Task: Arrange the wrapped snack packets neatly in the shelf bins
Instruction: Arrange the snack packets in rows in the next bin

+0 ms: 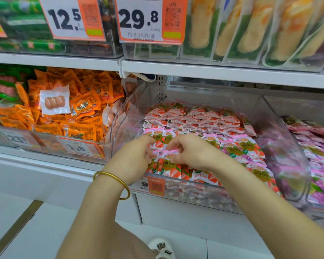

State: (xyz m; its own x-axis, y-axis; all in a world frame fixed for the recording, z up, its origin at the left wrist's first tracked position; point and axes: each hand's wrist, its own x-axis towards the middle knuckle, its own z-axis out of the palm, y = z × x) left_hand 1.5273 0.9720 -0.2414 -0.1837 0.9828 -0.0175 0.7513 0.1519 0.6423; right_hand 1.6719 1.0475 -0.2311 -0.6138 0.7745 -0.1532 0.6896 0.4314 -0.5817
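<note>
A clear plastic bin [281, 139] on the middle shelf holds several small pink, white and red wrapped snack packets [204, 118], stacked in rows at the back and lying flatter at the front. Both my hands are inside the bin's front left part. My left hand [137, 157], with a gold bangle on the wrist, has its fingers curled onto the front packets [168, 165]. My right hand [191, 152] is beside it, fingers bent down and pinching the pink edge of a packet. Exactly which packet each hand holds is hidden by the fingers.
To the left, a clear bin of orange snack packets [79, 113] has a white sausage pack [54, 101] on top. To the right is a bin of purple-pink packets [318, 154]. Price tags [150, 19] hang from the shelf above. An orange label [155, 185] sits on the bin front.
</note>
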